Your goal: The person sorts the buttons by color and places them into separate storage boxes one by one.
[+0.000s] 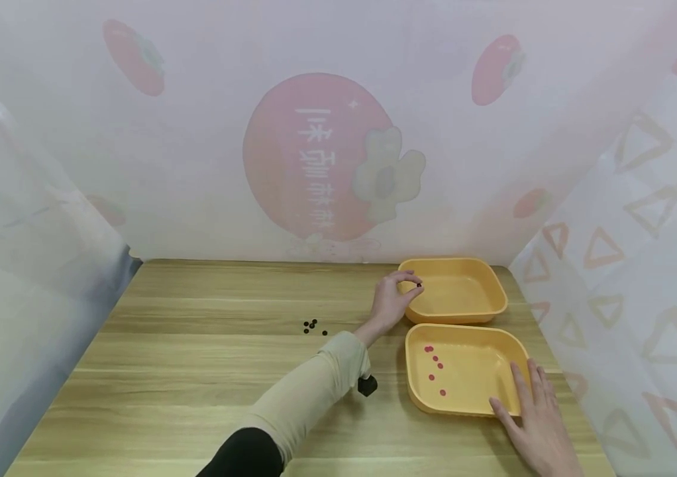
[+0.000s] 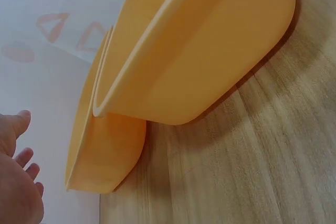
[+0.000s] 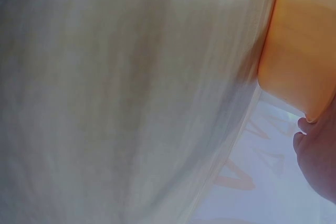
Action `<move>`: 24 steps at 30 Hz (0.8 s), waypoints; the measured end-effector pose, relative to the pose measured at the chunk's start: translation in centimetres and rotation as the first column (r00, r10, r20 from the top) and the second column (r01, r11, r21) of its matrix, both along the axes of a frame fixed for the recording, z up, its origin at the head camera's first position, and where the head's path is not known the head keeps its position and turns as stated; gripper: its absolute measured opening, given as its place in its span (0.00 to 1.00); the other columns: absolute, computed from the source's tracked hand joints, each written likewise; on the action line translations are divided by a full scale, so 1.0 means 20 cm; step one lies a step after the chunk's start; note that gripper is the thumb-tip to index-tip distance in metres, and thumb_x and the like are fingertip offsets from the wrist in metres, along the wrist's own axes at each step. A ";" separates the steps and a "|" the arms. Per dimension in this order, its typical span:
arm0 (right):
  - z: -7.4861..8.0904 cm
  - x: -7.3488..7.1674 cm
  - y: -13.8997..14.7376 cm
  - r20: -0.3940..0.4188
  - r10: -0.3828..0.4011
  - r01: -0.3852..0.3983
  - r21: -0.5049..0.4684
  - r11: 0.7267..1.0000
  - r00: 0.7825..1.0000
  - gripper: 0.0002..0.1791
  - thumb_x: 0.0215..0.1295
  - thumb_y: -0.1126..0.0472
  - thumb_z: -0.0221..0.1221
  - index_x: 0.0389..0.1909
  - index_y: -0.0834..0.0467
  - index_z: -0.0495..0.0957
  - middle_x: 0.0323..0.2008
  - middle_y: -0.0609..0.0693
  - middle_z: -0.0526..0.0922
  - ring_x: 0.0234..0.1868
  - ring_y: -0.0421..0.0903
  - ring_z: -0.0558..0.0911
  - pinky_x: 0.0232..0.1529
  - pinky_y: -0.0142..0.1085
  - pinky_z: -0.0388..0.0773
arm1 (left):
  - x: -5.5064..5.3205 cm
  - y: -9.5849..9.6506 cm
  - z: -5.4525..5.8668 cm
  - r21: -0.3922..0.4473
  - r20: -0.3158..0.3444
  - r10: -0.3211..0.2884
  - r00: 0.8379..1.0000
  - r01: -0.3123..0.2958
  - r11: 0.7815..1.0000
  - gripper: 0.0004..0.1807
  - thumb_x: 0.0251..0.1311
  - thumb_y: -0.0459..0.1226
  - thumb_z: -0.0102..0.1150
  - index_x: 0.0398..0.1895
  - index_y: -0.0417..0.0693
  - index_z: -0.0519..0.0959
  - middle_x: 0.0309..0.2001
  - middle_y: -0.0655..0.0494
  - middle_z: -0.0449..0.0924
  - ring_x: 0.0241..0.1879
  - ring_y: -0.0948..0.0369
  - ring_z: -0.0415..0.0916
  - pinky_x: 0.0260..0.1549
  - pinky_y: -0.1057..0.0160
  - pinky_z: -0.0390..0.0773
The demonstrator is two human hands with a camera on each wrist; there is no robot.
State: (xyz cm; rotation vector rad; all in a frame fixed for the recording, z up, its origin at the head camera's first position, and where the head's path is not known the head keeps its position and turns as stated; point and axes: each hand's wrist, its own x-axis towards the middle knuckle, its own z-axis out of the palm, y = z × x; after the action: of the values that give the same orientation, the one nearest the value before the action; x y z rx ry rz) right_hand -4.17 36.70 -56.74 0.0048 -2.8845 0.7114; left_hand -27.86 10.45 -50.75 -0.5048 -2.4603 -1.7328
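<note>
My left hand (image 1: 392, 298) pinches a small dark piece (image 1: 418, 285) between thumb and fingertips, over the left end of the far yellow tray (image 1: 458, 317). In the left wrist view the same hand (image 2: 18, 171) shows at the lower left, beside the trays, and the piece is hidden. My right hand (image 1: 538, 424) rests with fairly straight fingers at the front right corner of the near yellow tray (image 1: 452, 405). Several small round red pieces (image 1: 435, 358) lie scattered in that tray's left half. In the right wrist view the right hand (image 3: 320, 153) touches the tray's rim.
Several small round black pieces (image 1: 312, 325) lie on the wooden table (image 1: 195, 371), left of the trays. A black hexagonal object (image 1: 367, 385) shows beside the left sleeve (image 1: 309, 384). Pale printed sheets (image 1: 207, 165) enclose the table at the back and sides.
</note>
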 end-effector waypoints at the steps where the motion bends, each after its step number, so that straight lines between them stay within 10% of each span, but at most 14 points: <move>1: 0.00 0.00 0.00 -0.002 0.004 -0.004 -0.001 1.000 1.000 0.48 0.83 0.43 0.57 0.90 0.60 0.45 0.88 0.74 0.40 0.89 0.76 0.39 0.86 0.75 0.34 | 0.00 0.00 0.00 -0.007 -0.002 0.002 1.000 -0.002 1.000 0.07 0.72 0.35 0.72 0.48 0.43 0.92 0.67 0.44 0.87 0.73 0.46 0.80 0.83 0.38 0.66; 24: 0.01 0.00 0.00 -0.009 0.027 -0.027 -0.002 1.000 1.000 0.48 0.84 0.45 0.57 0.90 0.60 0.44 0.88 0.73 0.36 0.89 0.76 0.36 0.85 0.76 0.32 | 0.01 0.00 -0.08 -0.114 -0.004 -0.065 0.998 0.064 0.991 0.28 0.72 0.40 0.72 0.72 0.42 0.80 0.81 0.39 0.72 0.86 0.43 0.60 0.87 0.39 0.60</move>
State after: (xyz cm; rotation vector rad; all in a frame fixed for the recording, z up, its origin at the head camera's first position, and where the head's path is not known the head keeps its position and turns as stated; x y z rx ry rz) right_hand -4.10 36.69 -56.53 0.0465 -2.8802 0.7171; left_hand -27.72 10.36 -52.38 -0.6067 -2.5764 -1.6156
